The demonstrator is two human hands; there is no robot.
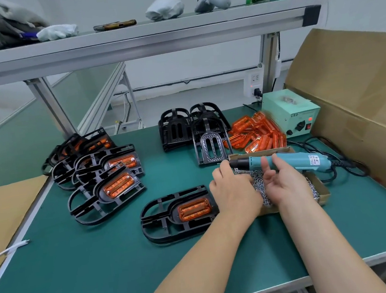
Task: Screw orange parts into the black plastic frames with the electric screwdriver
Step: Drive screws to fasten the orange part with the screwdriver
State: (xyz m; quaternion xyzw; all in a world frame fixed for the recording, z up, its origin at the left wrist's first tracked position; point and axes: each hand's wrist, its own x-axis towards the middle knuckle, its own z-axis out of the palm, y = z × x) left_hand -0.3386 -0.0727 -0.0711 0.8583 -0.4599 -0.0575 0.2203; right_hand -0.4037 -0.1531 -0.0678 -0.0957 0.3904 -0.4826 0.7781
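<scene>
While the orange part (194, 209) sits unscrewed in the black frame (159, 223) near the front edge of the bench (104, 266), the left hand (235, 190) reaches into the screw box (323, 193), its grip not visible, and the right hand (285, 183) is spread beside the electric screwdriver (293, 160), probably to take it next.

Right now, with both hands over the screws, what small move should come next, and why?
Probably the right hand should close its fingers round the screwdriver: it lies unheld across the screw box, the left hand is at its tip, and the nearest frame has an orange part seated in it.
</scene>
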